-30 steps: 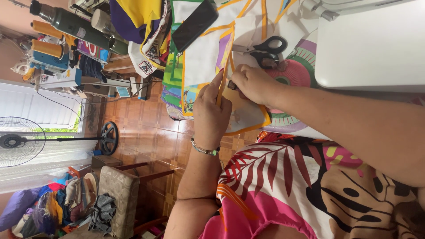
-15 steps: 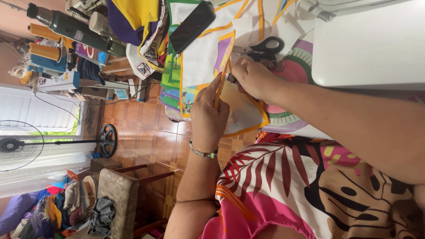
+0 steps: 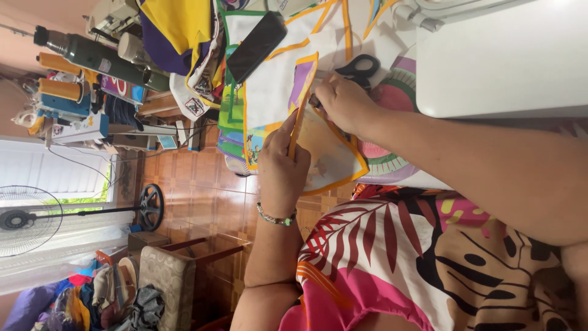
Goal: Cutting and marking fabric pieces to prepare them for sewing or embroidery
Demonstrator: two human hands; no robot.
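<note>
My left hand (image 3: 283, 167), with a beaded bracelet on its wrist, pinches the orange-trimmed edge of a white printed cloth piece (image 3: 327, 156) and holds that edge raised. Just beyond it, my right hand (image 3: 344, 101) grips the same orange trim; its fingertips are closed on the fabric. Black-handled scissors (image 3: 362, 64) lie on the table, touching the back of my right hand. The cloth rests partly on a round pink and green patterned mat (image 3: 392, 162).
A white sewing machine (image 3: 502, 61) stands beside my right arm. A black phone (image 3: 256, 46) lies on more orange-edged cloth (image 3: 275, 86). Yellow and purple fabric (image 3: 177, 27), thread cones (image 3: 58, 89) and a dark bottle (image 3: 92, 55) crowd the far end. A fan (image 3: 24, 219) and a stool (image 3: 162, 279) stand on the tiled floor.
Both hands have shifted slightly along the orange trim, and the left hand has lifted the edge into a sharper fold. The scissors have stayed where they were.
</note>
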